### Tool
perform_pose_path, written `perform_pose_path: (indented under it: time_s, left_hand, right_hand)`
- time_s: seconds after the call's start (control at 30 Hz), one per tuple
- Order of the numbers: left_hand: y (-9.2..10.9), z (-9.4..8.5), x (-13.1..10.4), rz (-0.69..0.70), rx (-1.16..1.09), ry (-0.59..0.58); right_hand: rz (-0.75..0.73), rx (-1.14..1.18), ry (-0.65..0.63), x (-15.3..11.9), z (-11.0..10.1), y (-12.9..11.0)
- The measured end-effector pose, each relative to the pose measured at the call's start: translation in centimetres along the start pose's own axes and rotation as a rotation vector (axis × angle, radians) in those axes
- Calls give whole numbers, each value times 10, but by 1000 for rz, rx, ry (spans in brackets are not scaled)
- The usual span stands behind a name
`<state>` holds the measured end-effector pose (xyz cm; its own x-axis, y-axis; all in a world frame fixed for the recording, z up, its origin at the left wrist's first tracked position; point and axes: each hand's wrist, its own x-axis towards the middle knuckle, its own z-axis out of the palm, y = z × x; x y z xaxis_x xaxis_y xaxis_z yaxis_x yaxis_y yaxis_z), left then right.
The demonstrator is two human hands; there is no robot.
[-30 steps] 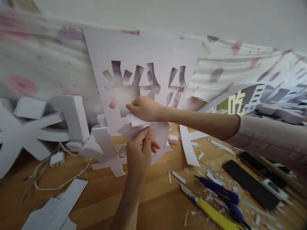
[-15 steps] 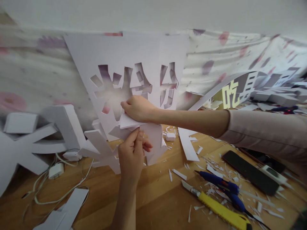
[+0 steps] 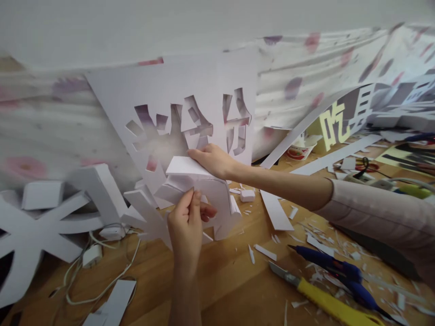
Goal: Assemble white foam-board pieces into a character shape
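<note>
The white foam character piece [image 3: 200, 194], standing on the wooden table [image 3: 224, 280], is pinched at its front by the left hand [image 3: 186, 226]; its top flap is pressed by the right hand [image 3: 212, 159], fingers curled.

Right hand [image 3: 212, 160] now rests farther right on the foam strip [image 3: 186, 166], near frame centre. The strip's top face lies flatter, more exposed. Left hand [image 3: 186, 222] sits slightly lower.

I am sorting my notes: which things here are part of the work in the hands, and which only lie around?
In use: white foam letter, left hand, right hand.
Lying about: yellow knife, blue glue gun, cut-out sheet, white cable, paper scraps.
</note>
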<state>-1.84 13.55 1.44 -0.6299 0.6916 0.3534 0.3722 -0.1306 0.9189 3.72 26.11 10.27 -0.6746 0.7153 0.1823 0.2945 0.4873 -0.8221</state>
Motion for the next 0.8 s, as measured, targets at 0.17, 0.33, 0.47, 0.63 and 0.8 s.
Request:
perform_pose_path:
  time_s: [0.17,0.33,0.47,0.63,0.8]
  left_hand:
    - [2,-1,-2,31,23,-47]
    - [2,3,-3,73,13,-70]
    - [2,5,-3,145,19,-80]
    - [4,8,-5,199,19,-73]
    - [7,10,-8,271,56,-74]
  right_hand:
    - [-37,-47,-21,-4,-4,1]
    - [-65,-143,-65,-7,-8,2]
    - [-60,-161,-83,-8,-10,3]
    - [-61,-170,-88,-10,-13,6]
    - [-57,-178,-86,-14,-16,6]
